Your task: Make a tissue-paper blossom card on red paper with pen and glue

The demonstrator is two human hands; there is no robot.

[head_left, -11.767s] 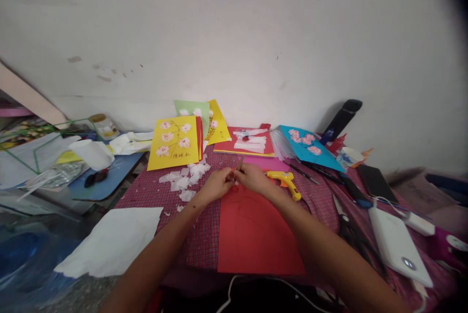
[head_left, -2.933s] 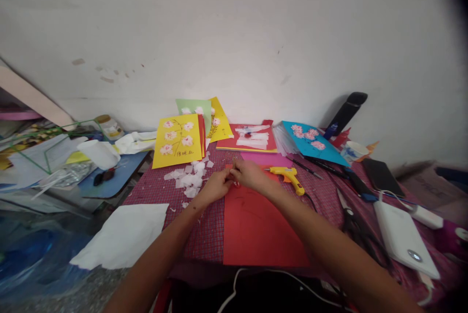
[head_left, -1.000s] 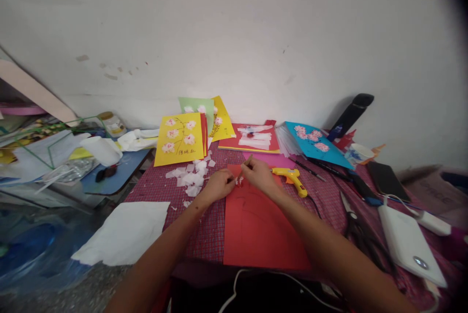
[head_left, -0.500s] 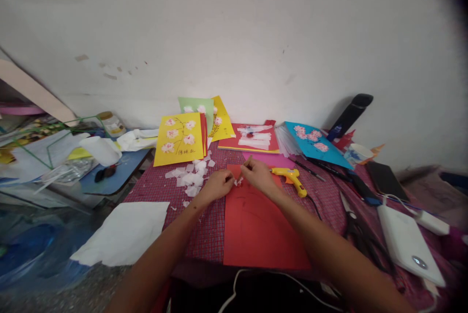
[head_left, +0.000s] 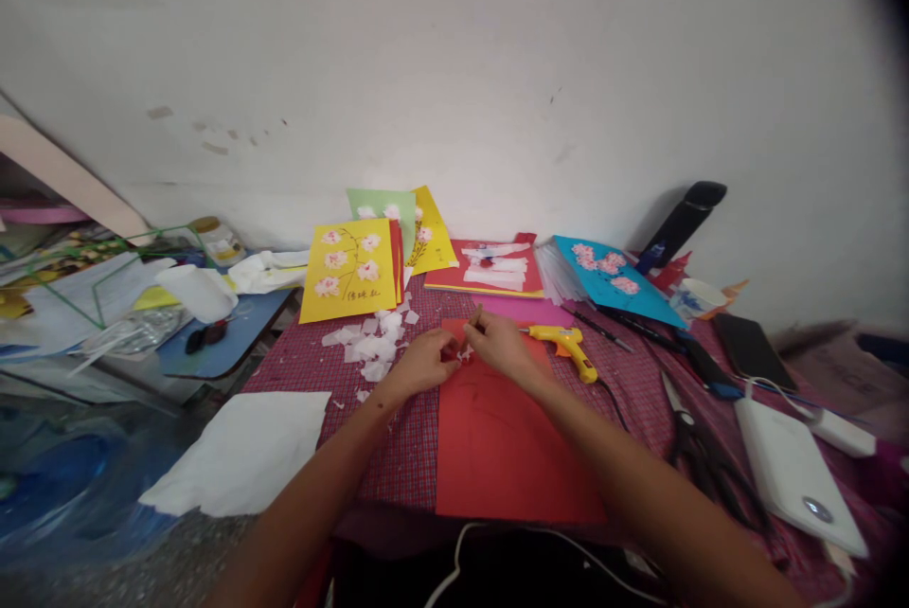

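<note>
A sheet of red paper [head_left: 511, 456] lies in front of me, with faint dark lines drawn on it. Near its top sits a small crumpled bit of white tissue [head_left: 465, 355]. My right hand [head_left: 497, 343] pinches a thin brown stick [head_left: 475, 314], its lower end down by the tissue. From the other side, my left hand [head_left: 427, 360] rests at the paper's left edge, fingers curled in next to the tissue; whatever they pinch is too small to make out.
Torn white tissue squares [head_left: 376, 343] lie to the left, near a white sheet [head_left: 241, 452]. A yellow glue gun [head_left: 564, 343] is right of my hands. Scissors [head_left: 692, 438] and a white power bank [head_left: 799, 475] lie farther right. Flower cards [head_left: 347, 272] stand behind.
My right hand and the stick have shifted slightly to the left. The fingers of my left hand have moved a little around the tissue.
</note>
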